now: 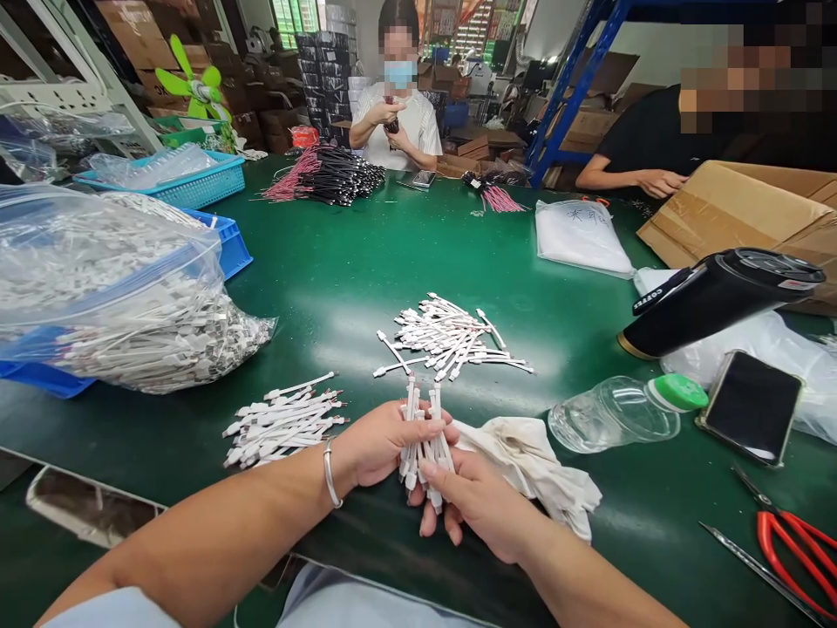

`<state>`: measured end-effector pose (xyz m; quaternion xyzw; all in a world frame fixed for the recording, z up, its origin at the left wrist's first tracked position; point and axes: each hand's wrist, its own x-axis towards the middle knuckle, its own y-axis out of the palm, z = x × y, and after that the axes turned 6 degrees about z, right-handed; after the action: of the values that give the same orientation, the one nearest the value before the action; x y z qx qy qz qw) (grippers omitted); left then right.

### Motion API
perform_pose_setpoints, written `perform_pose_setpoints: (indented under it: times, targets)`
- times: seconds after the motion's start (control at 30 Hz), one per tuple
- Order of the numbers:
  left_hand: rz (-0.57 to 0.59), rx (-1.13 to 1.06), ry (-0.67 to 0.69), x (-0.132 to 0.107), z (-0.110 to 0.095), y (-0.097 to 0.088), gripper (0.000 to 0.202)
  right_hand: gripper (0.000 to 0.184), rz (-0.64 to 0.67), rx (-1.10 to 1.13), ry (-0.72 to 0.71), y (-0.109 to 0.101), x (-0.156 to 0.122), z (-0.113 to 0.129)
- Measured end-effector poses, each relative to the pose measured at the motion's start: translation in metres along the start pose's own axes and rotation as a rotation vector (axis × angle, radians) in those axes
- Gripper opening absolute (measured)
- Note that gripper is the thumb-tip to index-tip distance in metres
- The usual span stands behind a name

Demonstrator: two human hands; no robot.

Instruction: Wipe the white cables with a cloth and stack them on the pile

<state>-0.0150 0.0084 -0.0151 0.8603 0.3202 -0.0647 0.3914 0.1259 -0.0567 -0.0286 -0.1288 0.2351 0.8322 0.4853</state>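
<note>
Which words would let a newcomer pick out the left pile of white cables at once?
On the green table, find the bulging clear bag at the left. Between it and the left hand lies the pile of short white cables. Unlike the looser pile farther back, its cables lie mostly one way.

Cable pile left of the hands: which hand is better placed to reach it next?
Probably the left hand: it lies nearer the cable pile, with the right hand farther away. Both hands hold the white cable bundle.
</note>
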Motion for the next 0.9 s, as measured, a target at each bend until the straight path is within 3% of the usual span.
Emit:
perform_pose_setpoints:
  times: [0.1,0.2,0.27,0.47,0.6,0.9]
  targets:
    - [-0.077,-0.025,0.084,0.0,-0.001,0.003,0.034,0.042,-0.043,-0.148,0.034,-0.004,-0.008,0.007]
    - [-0.215,-0.072,0.14,0.0,-0.005,0.005,0.035,0.034,-0.235,-0.413,-0.056,-0.011,-0.015,0.013]
    - [-0.258,-0.093,0.124,0.0,-0.007,0.005,0.037,0.029,-0.31,-0.445,-0.124,-0.014,-0.016,0.015]
    - [-0.229,-0.121,0.122,0.0,-0.008,0.005,0.039,0.029,-0.157,0.047,-0.103,-0.014,-0.008,0.013]
    - [-0.218,-0.121,0.137,0.0,-0.009,0.006,0.037,0.024,-0.128,0.315,-0.133,-0.012,-0.007,0.012]
    - [-0.121,-0.124,0.113,-0.003,-0.008,0.006,0.037,0.017,-0.042,0.578,-0.078,-0.013,-0.006,0.012]
